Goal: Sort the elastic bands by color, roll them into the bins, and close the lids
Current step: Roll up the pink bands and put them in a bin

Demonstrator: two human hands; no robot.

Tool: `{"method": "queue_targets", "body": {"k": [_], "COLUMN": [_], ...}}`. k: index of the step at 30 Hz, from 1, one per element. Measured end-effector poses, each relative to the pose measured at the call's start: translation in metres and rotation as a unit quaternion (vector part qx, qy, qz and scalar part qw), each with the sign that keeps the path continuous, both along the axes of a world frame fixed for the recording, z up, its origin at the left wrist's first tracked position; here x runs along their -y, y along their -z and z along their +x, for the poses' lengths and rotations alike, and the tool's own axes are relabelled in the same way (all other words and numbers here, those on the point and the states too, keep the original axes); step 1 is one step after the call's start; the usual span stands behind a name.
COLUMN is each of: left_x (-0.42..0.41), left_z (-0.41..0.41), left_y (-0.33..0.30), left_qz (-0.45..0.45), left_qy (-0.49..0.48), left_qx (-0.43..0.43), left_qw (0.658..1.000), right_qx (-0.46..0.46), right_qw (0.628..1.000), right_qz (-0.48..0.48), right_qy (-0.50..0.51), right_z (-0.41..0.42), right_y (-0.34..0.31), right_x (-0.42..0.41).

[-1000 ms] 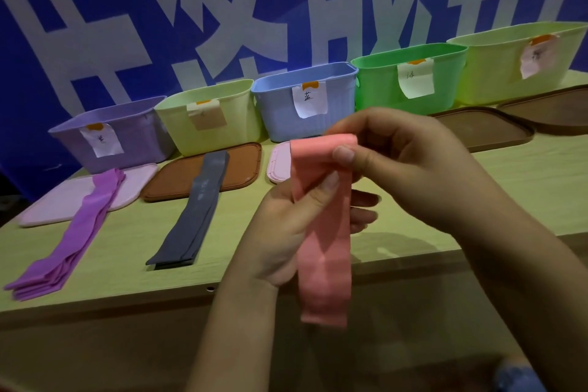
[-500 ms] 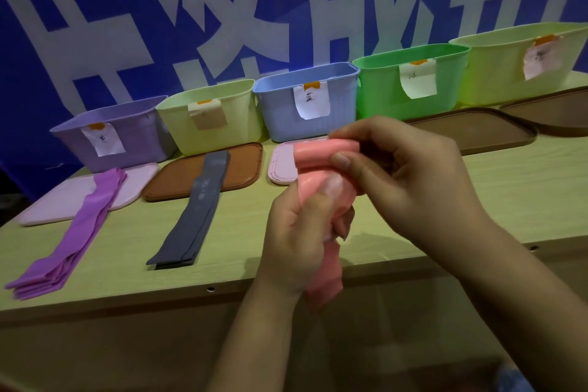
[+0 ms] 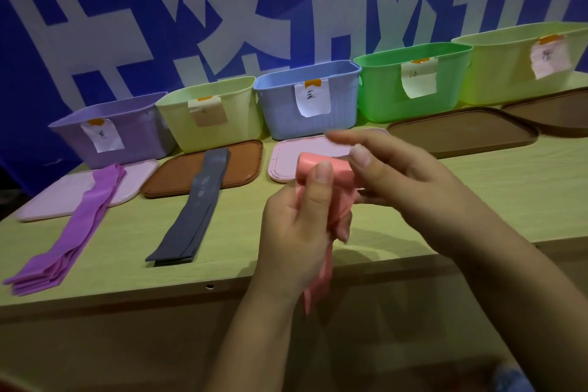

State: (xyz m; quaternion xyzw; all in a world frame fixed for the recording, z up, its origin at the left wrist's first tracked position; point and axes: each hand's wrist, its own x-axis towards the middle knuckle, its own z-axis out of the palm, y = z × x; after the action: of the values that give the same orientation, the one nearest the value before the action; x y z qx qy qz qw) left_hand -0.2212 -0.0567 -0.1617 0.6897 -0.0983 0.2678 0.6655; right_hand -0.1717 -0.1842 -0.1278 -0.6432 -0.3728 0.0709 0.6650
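A pink elastic band (image 3: 331, 169) is partly rolled at its top, and its loose tail hangs down past the table's front edge. My left hand (image 3: 299, 229) grips the band from below, thumb pressed on the roll. My right hand (image 3: 401, 181) holds the roll's right side, with its forefinger stretched out above. A stack of purple bands (image 3: 70, 232) lies at the left. Dark grey bands (image 3: 194, 210) lie across a brown lid (image 3: 241, 165). Open bins stand in a row at the back: purple (image 3: 133, 134), pale yellow (image 3: 235, 118), blue (image 3: 280, 105), green (image 3: 378, 86) and yellow-green (image 3: 496, 70).
Lids lie flat before the bins: a pale pink lid (image 3: 44, 200) under the purple bands, another pink lid (image 3: 283, 159) behind my hands, and two brown lids (image 3: 461, 134) at the right. Each bin carries a paper label. A blue banner hangs behind.
The roll at the top of the pink band has grown and the hanging tail is shorter. Both hands have dropped a little lower over the table edge.
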Motion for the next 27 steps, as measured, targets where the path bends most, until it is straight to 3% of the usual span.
{"method": "queue_targets", "body": {"k": [4, 11, 18, 24, 27], "left_x": [-0.005, -0.022, -0.028, -0.033, -0.024], "left_z": [0.001, 0.001, 0.005, 0.011, 0.014], "left_y": [0.003, 0.000, 0.004, -0.015, -0.016], "left_qz": [0.035, -0.110, -0.091, -0.035, -0.004], "left_qy": [0.036, 0.207, 0.234, 0.213, 0.189], "left_qx": [-0.007, -0.096, -0.173, -0.096, -0.097], "left_qw": [0.999, 0.967, 0.952, 0.972, 0.977], "right_qx": [0.018, 0.109, 0.155, 0.123, 0.095], "right_qw": [0.998, 0.990, 0.978, 0.984, 0.990], "right_qz": [-0.062, -0.067, -0.085, -0.108, -0.103], "right_qy": [-0.015, 0.053, 0.113, 0.067, 0.026], "right_z": [0.002, -0.002, 0.000, -0.002, -0.004], "right_y": [-0.004, -0.015, -0.026, -0.031, -0.031], "right_x": [-0.002, 0.004, 0.011, 0.015, 0.012]}}
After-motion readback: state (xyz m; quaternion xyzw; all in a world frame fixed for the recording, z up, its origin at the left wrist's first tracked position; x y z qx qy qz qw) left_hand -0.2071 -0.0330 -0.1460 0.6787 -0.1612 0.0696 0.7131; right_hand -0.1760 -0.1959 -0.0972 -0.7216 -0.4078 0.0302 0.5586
